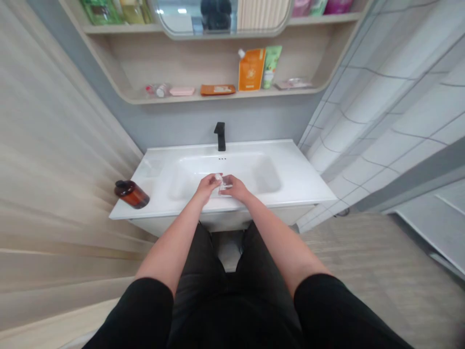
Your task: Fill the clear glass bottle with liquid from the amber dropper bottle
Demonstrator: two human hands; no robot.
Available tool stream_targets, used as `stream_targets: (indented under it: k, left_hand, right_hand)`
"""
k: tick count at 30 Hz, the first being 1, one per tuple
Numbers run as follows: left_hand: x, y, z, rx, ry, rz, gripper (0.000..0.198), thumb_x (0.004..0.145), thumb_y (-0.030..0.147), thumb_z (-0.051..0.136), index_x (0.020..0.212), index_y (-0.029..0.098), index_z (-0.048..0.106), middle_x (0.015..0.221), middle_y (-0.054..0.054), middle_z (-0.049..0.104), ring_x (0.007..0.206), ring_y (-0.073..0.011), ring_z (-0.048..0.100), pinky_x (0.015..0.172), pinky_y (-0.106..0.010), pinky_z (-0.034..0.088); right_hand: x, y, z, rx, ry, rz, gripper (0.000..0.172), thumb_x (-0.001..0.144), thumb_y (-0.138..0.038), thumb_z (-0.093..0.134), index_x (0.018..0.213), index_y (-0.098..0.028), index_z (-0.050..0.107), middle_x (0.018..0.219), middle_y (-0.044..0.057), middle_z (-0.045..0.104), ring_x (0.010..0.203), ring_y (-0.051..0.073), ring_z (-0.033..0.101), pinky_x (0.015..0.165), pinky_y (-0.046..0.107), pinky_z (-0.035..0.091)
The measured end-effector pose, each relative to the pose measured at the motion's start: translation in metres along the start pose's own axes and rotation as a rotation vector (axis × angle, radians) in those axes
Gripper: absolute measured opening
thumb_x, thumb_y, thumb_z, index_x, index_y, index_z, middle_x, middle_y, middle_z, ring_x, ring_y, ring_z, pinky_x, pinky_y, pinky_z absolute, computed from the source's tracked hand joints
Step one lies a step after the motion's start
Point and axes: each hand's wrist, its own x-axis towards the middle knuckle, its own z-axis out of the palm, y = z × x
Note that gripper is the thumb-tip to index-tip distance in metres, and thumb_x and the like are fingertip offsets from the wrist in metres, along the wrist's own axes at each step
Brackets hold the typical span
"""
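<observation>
Hands: the left hand [208, 188] and right hand [236, 188] are together, both closed on the item.
Item: a small clear plastic item with white top [222, 182], between the hands, over the middle of the sink; its exact kind is too small to tell.
Sink: a white rectangular basin [267, 174], at the frame's center.
Nearby: a brown glass bottle with black cap [131, 194], on the sink's left edge; a matte black faucet [220, 135], behind the basin.

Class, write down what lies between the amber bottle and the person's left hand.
The head view shows the white sink's rim between the amber bottle and left hand.

Amber bottle [131, 194] on white washbasin [294, 182]
</observation>
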Motion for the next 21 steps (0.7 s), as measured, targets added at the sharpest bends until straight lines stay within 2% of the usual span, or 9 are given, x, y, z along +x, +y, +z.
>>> stream_targets:
  k: [5, 11, 15, 17, 21]
  left_hand:
    - [-0.003, 0.003, 0.001, 0.074, 0.133, 0.068, 0.049, 0.067, 0.050, 0.099, 0.102, 0.021, 0.079, 0.112, -0.009, 0.083, 0.112, -0.0292, 0.075, 0.110, -0.046, 0.054]
    - [-0.005, 0.002, 0.001, 0.209, 0.255, 0.067, 0.046, 0.069, 0.052, 0.095, 0.087, 0.025, 0.063, 0.088, -0.001, 0.073, 0.088, -0.0223, 0.070, 0.089, -0.038, 0.057]
    - [-0.003, 0.008, -0.010, 0.268, 0.344, 0.148, 0.035, 0.077, 0.051, 0.087, 0.092, 0.025, 0.070, 0.092, -0.002, 0.074, 0.091, -0.0233, 0.069, 0.091, -0.037, 0.055]
    - [-0.001, 0.017, -0.019, 0.325, 0.332, 0.157, 0.030, 0.076, 0.046, 0.087, 0.094, 0.025, 0.075, 0.092, -0.002, 0.076, 0.088, -0.0233, 0.069, 0.089, -0.037, 0.055]
    - [0.002, 0.041, -0.033, 0.483, 0.229, 0.137, 0.025, 0.072, 0.034, 0.089, 0.094, 0.024, 0.081, 0.088, -0.003, 0.079, 0.081, -0.0239, 0.070, 0.085, -0.038, 0.055]
  right_hand:
    - [-0.001, -0.001, 0.004, -0.030, 0.033, 0.003, 0.065, 0.064, -0.035, 0.104, 0.118, -0.025, 0.070, 0.120, 0.006, 0.081, 0.107, 0.025, 0.078, 0.102, 0.045, 0.065]
    - [-0.002, -0.001, 0.005, -0.128, 0.029, -0.024, 0.065, 0.061, -0.033, 0.105, 0.115, -0.024, 0.070, 0.119, 0.007, 0.080, 0.108, 0.027, 0.077, 0.094, 0.043, 0.066]
    - [0.000, -0.002, 0.005, -0.156, 0.052, -0.003, 0.065, 0.061, -0.031, 0.105, 0.115, -0.025, 0.071, 0.118, 0.005, 0.080, 0.107, 0.026, 0.077, 0.095, 0.043, 0.066]
    - [0.000, -0.002, 0.005, -0.159, 0.058, 0.002, 0.064, 0.061, -0.030, 0.106, 0.114, -0.025, 0.071, 0.116, 0.005, 0.080, 0.106, 0.026, 0.078, 0.095, 0.043, 0.066]
    - [0.001, -0.002, 0.005, -0.169, 0.044, 0.005, 0.065, 0.060, -0.030, 0.106, 0.114, -0.025, 0.071, 0.118, 0.006, 0.081, 0.105, 0.027, 0.078, 0.097, 0.044, 0.065]
